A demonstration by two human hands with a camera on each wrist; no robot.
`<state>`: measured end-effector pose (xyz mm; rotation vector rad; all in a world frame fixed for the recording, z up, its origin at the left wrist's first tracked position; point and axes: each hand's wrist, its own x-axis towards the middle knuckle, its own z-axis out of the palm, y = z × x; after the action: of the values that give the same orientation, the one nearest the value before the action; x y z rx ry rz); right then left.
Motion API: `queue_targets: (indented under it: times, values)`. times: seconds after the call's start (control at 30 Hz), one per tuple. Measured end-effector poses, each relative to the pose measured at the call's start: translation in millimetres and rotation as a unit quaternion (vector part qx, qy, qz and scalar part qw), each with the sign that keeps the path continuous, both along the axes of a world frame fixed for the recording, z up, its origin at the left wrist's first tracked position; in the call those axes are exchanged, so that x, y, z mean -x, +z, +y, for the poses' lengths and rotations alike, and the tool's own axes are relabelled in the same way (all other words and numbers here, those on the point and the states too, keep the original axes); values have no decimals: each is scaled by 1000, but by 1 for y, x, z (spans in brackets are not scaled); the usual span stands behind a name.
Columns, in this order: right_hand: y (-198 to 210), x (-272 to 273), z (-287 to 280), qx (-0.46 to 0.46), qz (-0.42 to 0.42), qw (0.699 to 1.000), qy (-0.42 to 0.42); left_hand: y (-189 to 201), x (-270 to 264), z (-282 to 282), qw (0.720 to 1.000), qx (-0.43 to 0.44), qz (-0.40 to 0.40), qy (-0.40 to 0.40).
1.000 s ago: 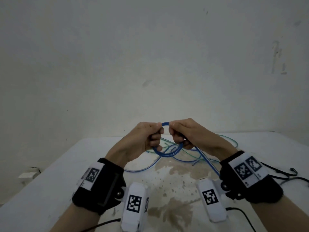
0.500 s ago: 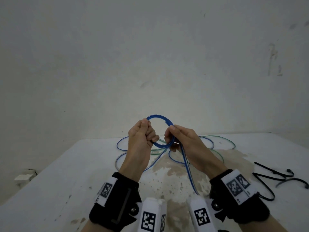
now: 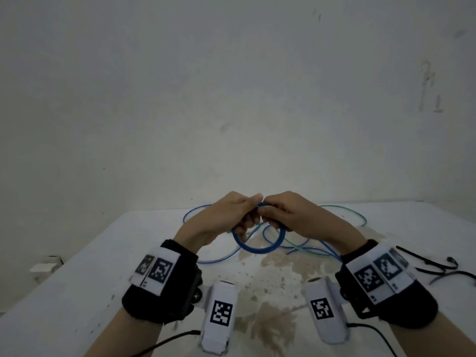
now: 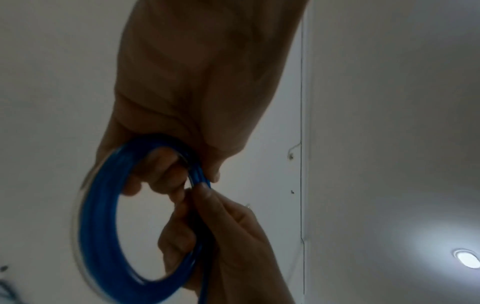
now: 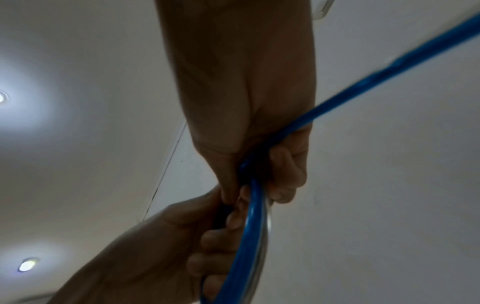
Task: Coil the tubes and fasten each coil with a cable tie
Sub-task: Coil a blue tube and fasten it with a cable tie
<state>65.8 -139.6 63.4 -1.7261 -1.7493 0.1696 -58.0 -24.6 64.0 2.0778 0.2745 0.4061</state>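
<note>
Above the middle of the stained white table, our left hand and right hand meet knuckle to knuckle, fingers of both curled tight round the top of a small blue coil that hangs below them, clear of the surface. The loose tubes, blue and green, sprawl toward the table's far edge, and black cable ties lie at its right edge. A bare pale wall rises behind.

No readable text anywhere; only square coded markers on the wristbands
</note>
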Motion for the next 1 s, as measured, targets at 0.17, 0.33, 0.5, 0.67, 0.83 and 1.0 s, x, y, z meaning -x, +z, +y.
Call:
queue_targets:
  times: [0.17, 0.33, 0.5, 0.67, 0.83, 1.0]
  values:
    - [3, -4, -7, -39, 147, 988, 5, -1, -1, 0, 985, 141, -103, 2]
    - [-4, -6, -14, -16, 347, 936, 55, -17, -2, 1, 955, 222, -198, 18]
    - [3, -8, -16, 27, 334, 941, 55, -14, 10, 10, 983, 131, -104, -75]
    - [12, -7, -14, 101, 260, 957, 73, -5, 9, 10, 986, 102, -5, -131]
    - [10, -4, -12, 21, 219, 975, 6, -12, 3, 7, 972, 186, -98, -103]
    - [-3, -8, -18, -99, 190, 976, -25, -10, 4, 20, 905, 328, -265, -62]
